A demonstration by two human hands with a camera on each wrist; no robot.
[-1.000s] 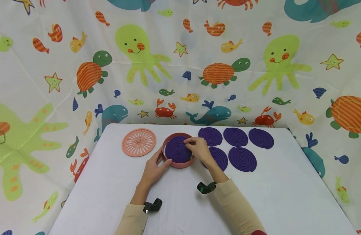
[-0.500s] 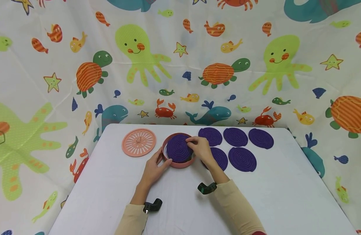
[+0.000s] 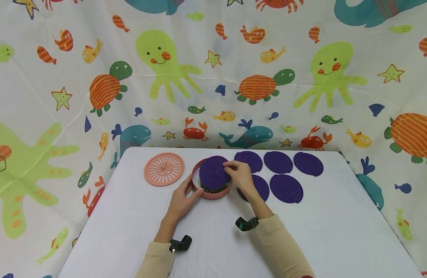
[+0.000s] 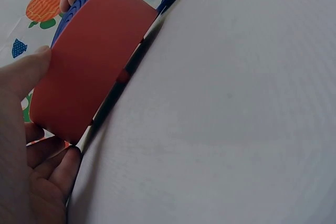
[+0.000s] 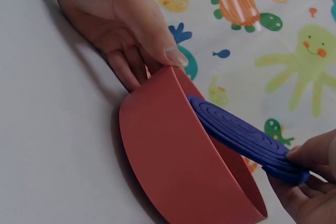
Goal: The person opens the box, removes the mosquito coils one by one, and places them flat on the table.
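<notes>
A purple-blue mosquito coil point(image 3: 214, 172) is pinched at its right edge by my right hand point(image 3: 240, 177). It is tilted, with its far edge inside the mouth of a round coral-pink mosquito coil box point(image 5: 173, 145), as the right wrist view shows. My left hand point(image 3: 181, 199) holds the box from the left, thumb at the rim and fingers low on the wall. Under the coil, part of the box's inside shows a pale patch and a dark printed band. The slotted pink lid point(image 3: 164, 169), with a small knob, lies to the left of the box.
Several more purple coils point(image 3: 287, 188) lie flat in two rows to the right of the box, one partly behind my right wrist. They rest on a white table point(image 3: 338, 231). A sea-animal curtain point(image 3: 213, 88) hangs behind the table's back edge.
My right hand has moved slightly right and raised the coil from lying over the box to a tilt, uncovering more of the inside. My left hand has stayed on the box.
</notes>
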